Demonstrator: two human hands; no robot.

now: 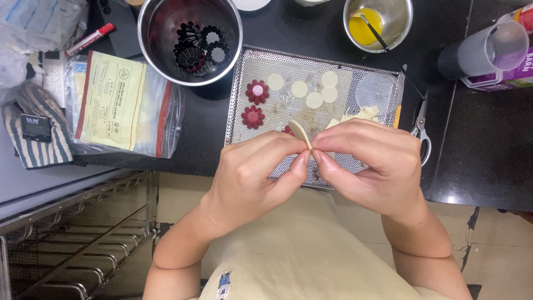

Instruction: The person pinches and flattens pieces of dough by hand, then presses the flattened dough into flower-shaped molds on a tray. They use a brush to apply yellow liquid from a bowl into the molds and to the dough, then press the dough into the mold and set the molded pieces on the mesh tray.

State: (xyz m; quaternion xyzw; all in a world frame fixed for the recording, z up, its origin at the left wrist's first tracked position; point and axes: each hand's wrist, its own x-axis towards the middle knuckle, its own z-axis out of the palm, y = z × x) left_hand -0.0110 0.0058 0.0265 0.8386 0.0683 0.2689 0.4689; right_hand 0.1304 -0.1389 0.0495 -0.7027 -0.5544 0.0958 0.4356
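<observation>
Dough disc (300,133) sits pinched between my left hand (258,172) and right hand (369,164), over the tray (244,100). I think I'm shaping it; next, a mould (257,91) at ten o'clock.

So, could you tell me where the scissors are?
The scissors lie on the dark counter beside the perforated tray's right edge, just beyond the right hand.

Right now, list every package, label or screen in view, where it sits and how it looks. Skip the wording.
Clear zip bag, left of the perforated tray: holds a yellow printed sheet with red edges.
Carton, far right on the black counter: purple and white, partly cut off.
Small black tag, far left, on the striped cloth: square, pale print.
Apron patch, bottom centre: small, blue and white.
No screens.
</observation>
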